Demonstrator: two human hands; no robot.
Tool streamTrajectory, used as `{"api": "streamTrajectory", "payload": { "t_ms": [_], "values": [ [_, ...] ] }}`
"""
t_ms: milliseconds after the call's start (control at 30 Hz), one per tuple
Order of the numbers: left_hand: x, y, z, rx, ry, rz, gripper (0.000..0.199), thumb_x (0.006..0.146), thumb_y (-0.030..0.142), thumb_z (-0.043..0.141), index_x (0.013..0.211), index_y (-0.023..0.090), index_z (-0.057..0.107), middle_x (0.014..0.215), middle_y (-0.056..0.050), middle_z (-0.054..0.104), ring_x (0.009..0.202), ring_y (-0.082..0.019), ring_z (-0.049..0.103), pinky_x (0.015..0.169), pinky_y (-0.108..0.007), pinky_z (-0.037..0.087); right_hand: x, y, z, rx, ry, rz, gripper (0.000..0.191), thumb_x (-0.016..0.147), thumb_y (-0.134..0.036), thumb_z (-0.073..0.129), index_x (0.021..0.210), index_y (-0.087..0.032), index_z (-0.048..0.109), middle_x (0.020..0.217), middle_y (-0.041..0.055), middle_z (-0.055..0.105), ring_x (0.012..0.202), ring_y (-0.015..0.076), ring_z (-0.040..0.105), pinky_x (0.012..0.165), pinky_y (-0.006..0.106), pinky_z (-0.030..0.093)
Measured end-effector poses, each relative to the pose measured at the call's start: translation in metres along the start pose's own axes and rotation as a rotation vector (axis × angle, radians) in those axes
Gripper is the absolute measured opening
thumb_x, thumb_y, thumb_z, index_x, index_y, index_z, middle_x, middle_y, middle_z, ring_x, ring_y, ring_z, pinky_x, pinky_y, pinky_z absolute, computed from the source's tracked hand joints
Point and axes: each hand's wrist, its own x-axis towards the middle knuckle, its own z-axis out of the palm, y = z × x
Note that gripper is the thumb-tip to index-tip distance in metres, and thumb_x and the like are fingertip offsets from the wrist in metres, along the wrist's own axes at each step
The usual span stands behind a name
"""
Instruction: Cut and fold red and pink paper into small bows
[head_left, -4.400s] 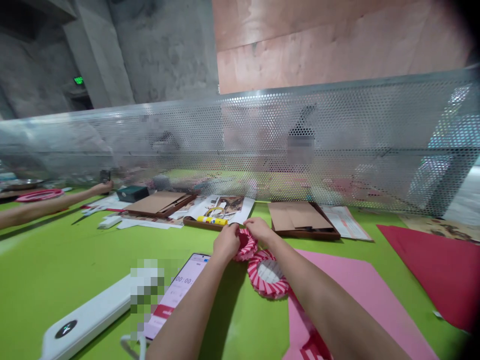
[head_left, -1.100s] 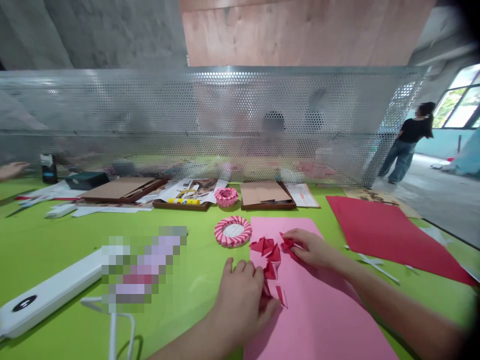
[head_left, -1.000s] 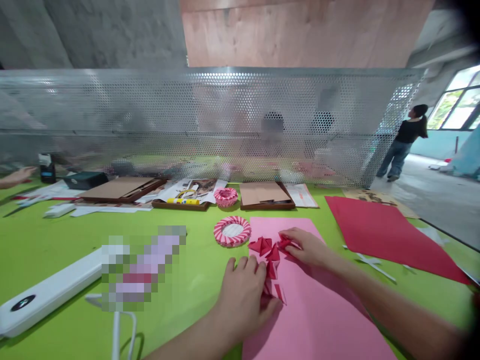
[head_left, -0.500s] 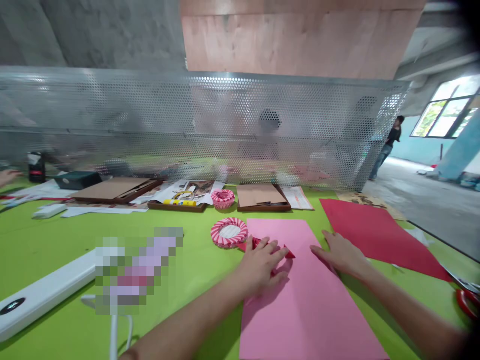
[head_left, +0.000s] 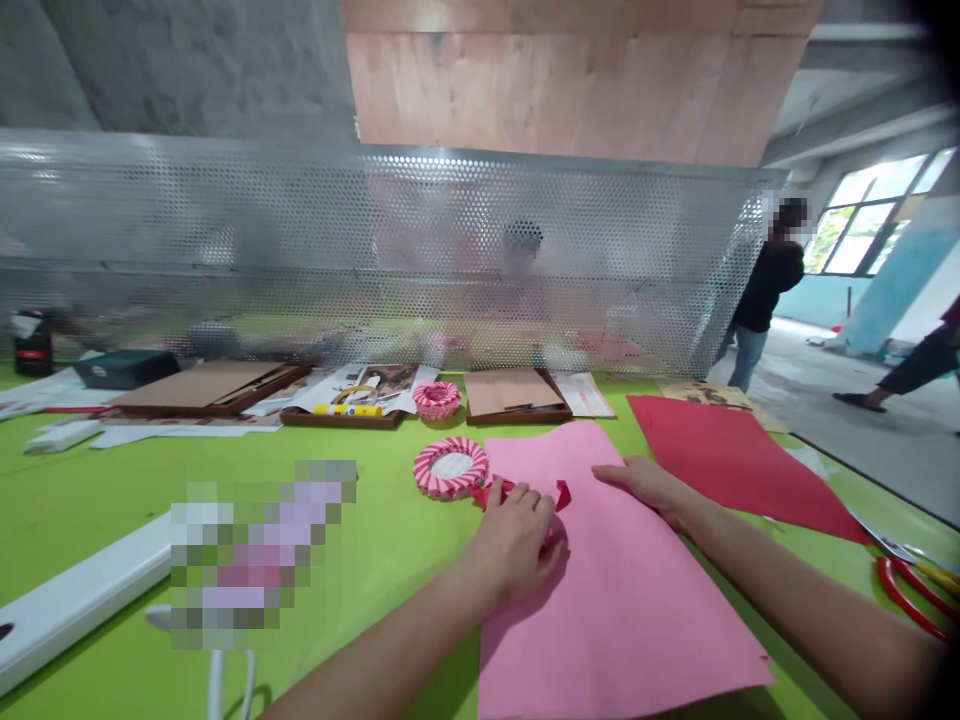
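A pink paper sheet point(head_left: 615, 600) lies lengthwise in front of me, its right edge slightly raised. My left hand point(head_left: 517, 540) rests on its left part, fingers curled in over folded red paper pieces point(head_left: 562, 495). One red tip sticks out on each side of the hand; the rest is hidden under the palm. At the sheet's right edge, my right hand point(head_left: 656, 490) grips the paper, thumb over the top and the other fingers mostly hidden. Touching the red pieces on the left is a round red-and-white folded-paper ring point(head_left: 425, 460) with a pale centre.
A red paper sheet point(head_left: 735, 465) and red-handled scissors point(head_left: 911, 590) lie right. Behind are a small woven paper basket point(head_left: 436, 402), brown trays point(head_left: 517, 395) and a yellow tube point(head_left: 347, 411). A white device point(head_left: 90, 600) lies left. A perforated metal screen point(head_left: 300, 250) borders the table; people stand beyond.
My left fingers have curled in over the red pieces. The right hand has moved left onto the pink sheet's edge, which now bends upward. The view has shifted slightly right.
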Motion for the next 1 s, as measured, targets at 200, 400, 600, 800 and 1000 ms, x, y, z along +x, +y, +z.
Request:
{"api": "streamTrajectory", "payload": {
  "t_ms": [200,400,600,800,1000],
  "values": [
    [0.006,-0.004,-0.008,-0.003,-0.048,0.111,0.054,0.077,0.045,0.04,0.128,0.028,0.029,0.14,-0.01,0.024,0.125,-0.033,0.02,0.093,-0.061,0.01,-0.015,-0.026,-0.007,0.041,-0.017,-0.114,0.029,0.072,-0.032,0.049,0.092,-0.013,0.059,0.084,0.0108,0.068,0.074,0.0244,0.064,0.066,0.035,0.051],
    [0.011,-0.011,-0.01,0.017,-0.101,0.097,0.042,0.073,0.046,0.047,0.108,0.023,0.051,0.124,-0.011,0.045,0.113,-0.032,0.037,0.093,-0.057,0.019,-0.016,-0.052,-0.025,-0.136,0.258,-0.313,0.037,0.057,-0.021,0.064,0.093,-0.016,0.056,0.1,0.0108,0.06,0.097,0.0316,0.051,0.09,0.047,0.031],
    [0.009,-0.022,-0.009,0.045,-0.091,0.072,0.023,0.074,0.04,0.048,0.083,0.022,0.059,0.103,-0.007,0.057,0.105,-0.028,0.045,0.094,-0.054,0.02,-0.014,-0.054,-0.098,-0.016,0.196,-0.2,0.037,0.065,-0.028,0.062,0.1,-0.017,0.056,0.087,0.0103,0.065,0.073,0.0254,0.062,0.067,0.038,0.047],
    [0.013,-0.014,-0.012,0.023,-0.009,-0.013,0.038,0.075,0.045,0.045,0.102,0.019,0.054,0.125,-0.013,0.046,0.121,-0.031,0.031,0.099,-0.055,0.008,-0.015,-0.018,-0.155,0.128,0.344,-0.027,0.048,0.069,-0.037,0.06,0.11,-0.014,0.049,0.096,0.0214,0.061,0.066,0.0262,0.063,0.058,0.038,0.047],
    [0.033,0.005,-0.017,-0.388,0.09,-0.265,0.055,0.076,0.045,0.044,0.119,0.01,0.044,0.127,-0.016,0.043,0.117,-0.027,0.038,0.097,-0.041,0.029,-0.018,-0.019,-0.161,0.16,0.465,-0.058,0.05,0.067,-0.042,0.063,0.109,-0.018,0.052,0.099,0.0199,0.06,0.063,0.0237,0.062,0.057,0.037,0.048]
  ]
}}
